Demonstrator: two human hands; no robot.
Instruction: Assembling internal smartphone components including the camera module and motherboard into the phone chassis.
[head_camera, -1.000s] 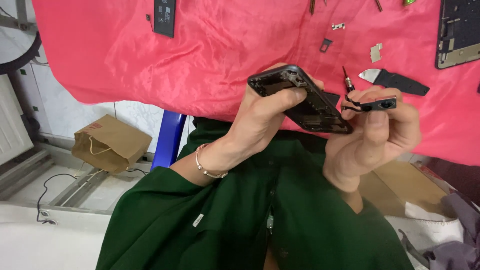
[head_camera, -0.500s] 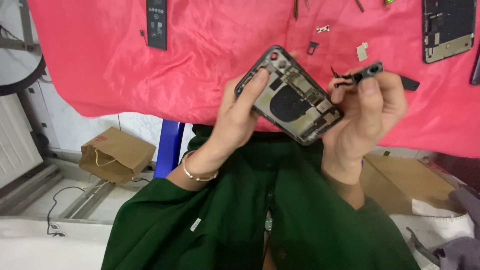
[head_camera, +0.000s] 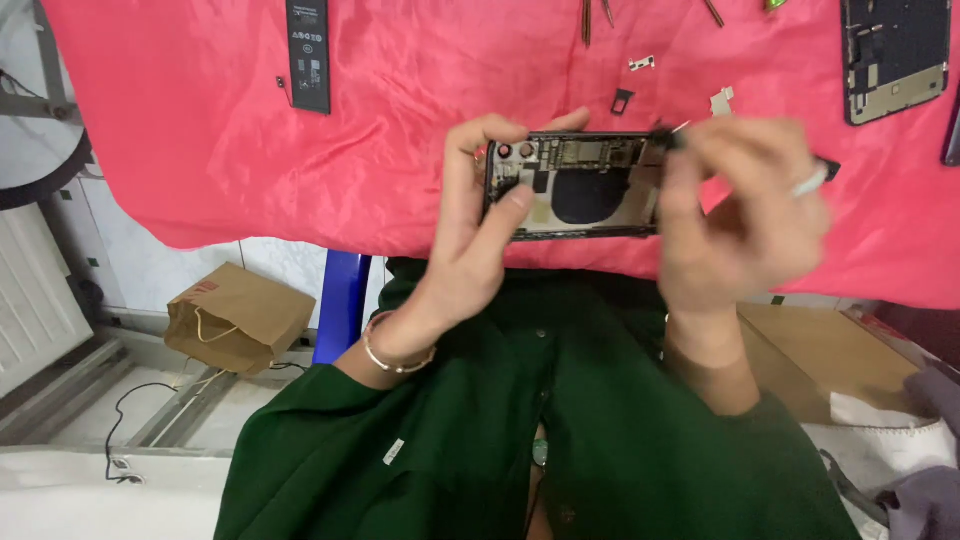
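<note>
My left hand (head_camera: 478, 225) grips the left end of an opened phone body (head_camera: 575, 185), held level with its insides facing me: circuit board, camera holes and a dark round coil. My right hand (head_camera: 735, 215), blurred by motion and wearing a ring, covers the phone's right end and pinches a small dark tool or part (head_camera: 668, 138) at its top edge. Both hands hover over the edge of a pink cloth (head_camera: 420, 110) on the table. A thin bracelet circles my left wrist.
On the cloth lie a black battery (head_camera: 307, 55), a second opened phone body (head_camera: 893, 55) at the top right, small metal brackets (head_camera: 640, 63) and tool tips. Below are my green garment, a brown paper bag (head_camera: 240, 315), a blue chair leg (head_camera: 340, 305) and cardboard.
The phone has turned from tilted to level and moved up over the cloth. My right hand came in over its right end with the small dark piece.
</note>
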